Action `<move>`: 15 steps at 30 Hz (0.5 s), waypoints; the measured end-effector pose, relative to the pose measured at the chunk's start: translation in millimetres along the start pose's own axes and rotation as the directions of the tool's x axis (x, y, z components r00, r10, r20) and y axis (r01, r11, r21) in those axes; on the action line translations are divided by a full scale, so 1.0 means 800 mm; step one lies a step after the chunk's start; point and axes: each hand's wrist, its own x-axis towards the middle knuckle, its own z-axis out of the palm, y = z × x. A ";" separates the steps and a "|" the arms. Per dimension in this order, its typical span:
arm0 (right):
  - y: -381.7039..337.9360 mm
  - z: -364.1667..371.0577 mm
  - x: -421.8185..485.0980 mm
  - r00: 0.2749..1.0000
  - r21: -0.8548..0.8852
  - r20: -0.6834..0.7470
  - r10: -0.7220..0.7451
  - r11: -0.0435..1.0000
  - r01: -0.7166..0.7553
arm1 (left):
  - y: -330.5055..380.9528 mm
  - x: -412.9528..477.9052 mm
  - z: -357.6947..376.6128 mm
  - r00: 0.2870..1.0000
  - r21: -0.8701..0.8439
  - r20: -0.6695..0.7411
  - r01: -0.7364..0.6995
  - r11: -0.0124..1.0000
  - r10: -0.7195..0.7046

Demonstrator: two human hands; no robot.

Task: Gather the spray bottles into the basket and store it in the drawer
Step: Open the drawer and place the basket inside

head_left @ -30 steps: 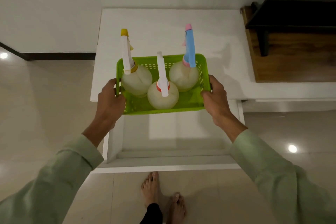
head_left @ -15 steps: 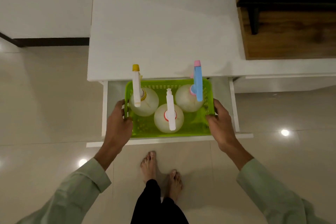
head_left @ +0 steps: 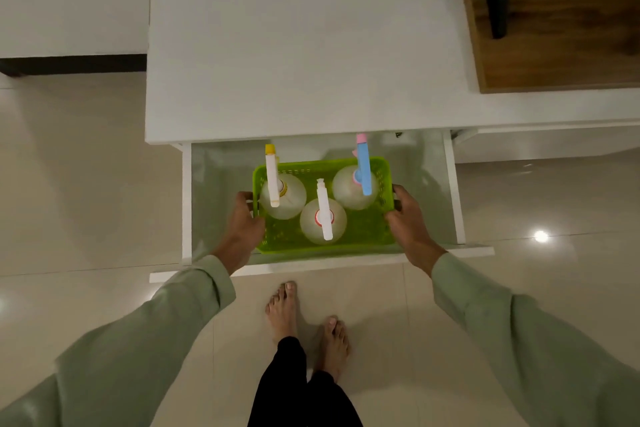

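Both grips, left hand (head_left: pixel 244 222) and right hand (head_left: pixel 405 218), clamped on green basket (head_left: pixel 287 236) of spray bottles (head_left: pixel 322 220) low inside open drawer (head_left: pixel 453 191), near its front edge; tall nozzles likely to snag the cabinet top on closing.

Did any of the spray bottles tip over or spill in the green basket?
No, nothing stands out. All three spray bottles stand upright inside the green basket, which sits level in the open drawer. No spill shows. Both hands grip its sides.

Fingertips of left hand (head_left: pixel 246 222) and right hand (head_left: pixel 406 222) hidden behind basket (head_left: pixel 377 234) walls; drawer (head_left: pixel 221 184) rear under countertop (head_left: pixel 304 45).
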 end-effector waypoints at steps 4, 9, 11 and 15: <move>0.013 0.015 0.034 0.997 -0.094 0.007 0.072 0.993 -0.071 | -0.013 0.036 0.016 0.998 0.004 0.009 0.063 0.998 -0.063; 0.031 0.035 0.067 0.994 -0.161 0.000 0.110 0.981 -0.109 | -0.034 0.076 0.035 0.993 0.031 -0.010 0.116 0.993 -0.116; 0.036 0.042 0.077 0.992 -0.201 -0.005 0.126 0.972 -0.125 | -0.041 0.088 0.040 0.991 0.030 -0.017 0.132 0.991 -0.131; 0.044 0.051 0.089 0.988 -0.255 0.000 0.157 0.955 -0.152 | -0.052 0.104 0.047 0.988 0.036 -0.012 0.155 0.987 -0.154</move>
